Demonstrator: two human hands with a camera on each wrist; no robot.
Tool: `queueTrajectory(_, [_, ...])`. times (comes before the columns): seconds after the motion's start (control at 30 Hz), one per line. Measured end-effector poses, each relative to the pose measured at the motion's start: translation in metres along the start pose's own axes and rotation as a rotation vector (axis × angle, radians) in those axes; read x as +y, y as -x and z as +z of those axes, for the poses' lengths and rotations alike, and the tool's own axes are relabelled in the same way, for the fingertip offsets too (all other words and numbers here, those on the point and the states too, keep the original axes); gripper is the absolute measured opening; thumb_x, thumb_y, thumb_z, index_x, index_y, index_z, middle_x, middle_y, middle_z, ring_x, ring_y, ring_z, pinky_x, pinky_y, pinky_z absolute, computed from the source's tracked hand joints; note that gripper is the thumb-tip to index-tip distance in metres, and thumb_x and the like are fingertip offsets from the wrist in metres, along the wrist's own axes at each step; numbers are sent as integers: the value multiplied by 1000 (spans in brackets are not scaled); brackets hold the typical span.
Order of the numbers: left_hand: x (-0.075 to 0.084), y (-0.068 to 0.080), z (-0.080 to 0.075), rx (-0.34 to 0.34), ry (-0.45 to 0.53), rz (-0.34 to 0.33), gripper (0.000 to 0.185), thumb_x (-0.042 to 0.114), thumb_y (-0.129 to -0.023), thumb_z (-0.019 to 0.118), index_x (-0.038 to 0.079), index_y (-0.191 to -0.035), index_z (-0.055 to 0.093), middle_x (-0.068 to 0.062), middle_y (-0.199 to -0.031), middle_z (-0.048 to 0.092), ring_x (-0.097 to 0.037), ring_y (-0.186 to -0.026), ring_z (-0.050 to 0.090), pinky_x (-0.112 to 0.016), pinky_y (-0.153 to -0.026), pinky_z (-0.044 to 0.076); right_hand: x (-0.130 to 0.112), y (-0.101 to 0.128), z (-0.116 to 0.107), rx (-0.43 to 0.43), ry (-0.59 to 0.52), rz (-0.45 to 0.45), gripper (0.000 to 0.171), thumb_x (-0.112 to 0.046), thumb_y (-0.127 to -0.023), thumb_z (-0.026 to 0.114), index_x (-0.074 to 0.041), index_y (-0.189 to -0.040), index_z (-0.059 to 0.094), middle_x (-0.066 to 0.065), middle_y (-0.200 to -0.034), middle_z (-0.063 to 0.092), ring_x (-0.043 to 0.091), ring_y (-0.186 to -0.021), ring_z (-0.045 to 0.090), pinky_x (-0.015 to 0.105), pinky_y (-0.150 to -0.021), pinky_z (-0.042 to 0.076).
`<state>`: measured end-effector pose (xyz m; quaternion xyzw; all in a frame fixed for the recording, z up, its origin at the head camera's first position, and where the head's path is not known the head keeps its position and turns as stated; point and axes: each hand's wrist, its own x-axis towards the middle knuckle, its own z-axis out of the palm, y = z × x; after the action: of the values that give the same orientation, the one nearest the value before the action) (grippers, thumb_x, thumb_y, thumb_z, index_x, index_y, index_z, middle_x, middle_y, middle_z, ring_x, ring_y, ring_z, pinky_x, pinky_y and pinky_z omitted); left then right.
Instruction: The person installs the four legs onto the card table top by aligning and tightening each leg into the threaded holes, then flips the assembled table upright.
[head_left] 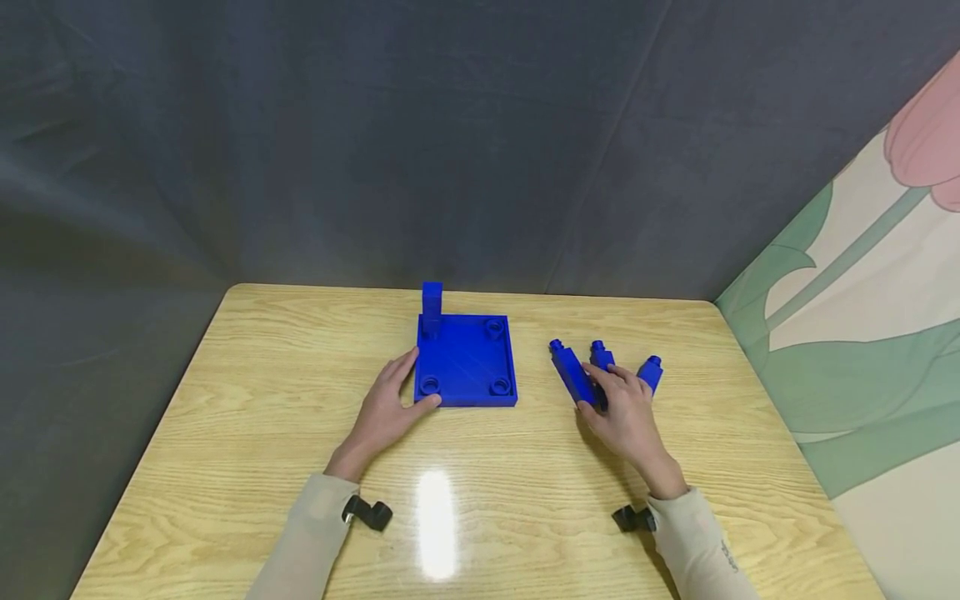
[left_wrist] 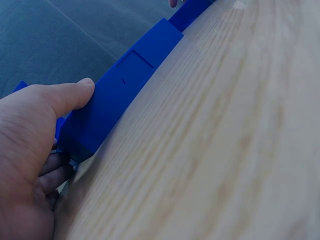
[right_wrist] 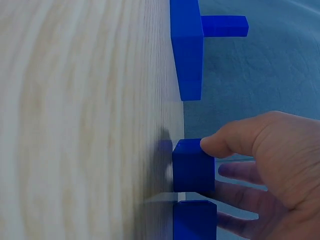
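A blue square tabletop (head_left: 465, 358) lies with its raised rim up on the wooden table, with round sockets at three corners. One blue leg (head_left: 432, 308) stands upright at its far left corner. My left hand (head_left: 387, 410) holds the near left corner, thumb on the near side and fingers along the left. To the right lie three loose blue legs with round stub ends. My right hand (head_left: 621, 412) grips the leftmost loose leg (right_wrist: 193, 167), thumb on its left side and fingers over it. The middle leg (head_left: 602, 356) and rightmost leg (head_left: 651, 372) are partly hidden by that hand.
The wooden table (head_left: 262, 400) ends at a dark grey curtain (head_left: 450, 150) behind. A flower-patterned cloth (head_left: 862, 333) hangs on the right. A bright reflection shows on the tabletop surface between the arms.
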<state>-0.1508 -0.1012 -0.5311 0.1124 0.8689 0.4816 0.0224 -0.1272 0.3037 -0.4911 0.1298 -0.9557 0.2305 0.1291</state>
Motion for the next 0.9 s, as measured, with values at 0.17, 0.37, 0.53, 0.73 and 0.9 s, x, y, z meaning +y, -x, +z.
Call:
queueTrajectory(0.17, [0,0,0,0,2,-8,98,43,-102,82,12,-177,28,-17,-180,33,-42,-166,29,-68,-131,28,-2,0,-1,-10,37,14,68,-16,-86,96,8,-143,69,34,-135,72,57,-140,53,78,-117,28])
queueTrajectory(0.37, [0,0,0,-3,-3,-12,99,43,-101,82,12,-177,28,-17,-180,32,-42,-166,28,-68,-131,28,-3,-1,-2,-6,80,30,65,-20,-83,100,12,-133,74,35,-130,73,57,-137,56,77,-118,28])
queueTrajectory(0.53, [0,0,-1,1,1,-10,98,43,-101,82,12,-177,29,-17,-179,33,-42,-166,30,-68,-131,29,-2,-1,-2,6,97,14,61,-19,-82,100,11,-130,76,35,-127,74,57,-136,57,77,-117,29])
queueTrajectory(0.73, [1,1,-1,4,6,-2,98,44,-101,82,12,-177,29,-17,-179,34,-42,-165,31,-68,-131,29,0,0,-1,52,109,-5,51,-14,-80,101,9,-120,80,32,-118,78,56,-128,62,76,-114,32])
queueTrajectory(0.9, [2,1,-1,1,8,-2,98,43,-101,83,11,-177,30,-17,-179,34,-42,-166,30,-68,-130,29,1,1,-1,86,98,-5,44,-12,-77,100,8,-112,83,29,-110,80,55,-120,64,75,-110,36])
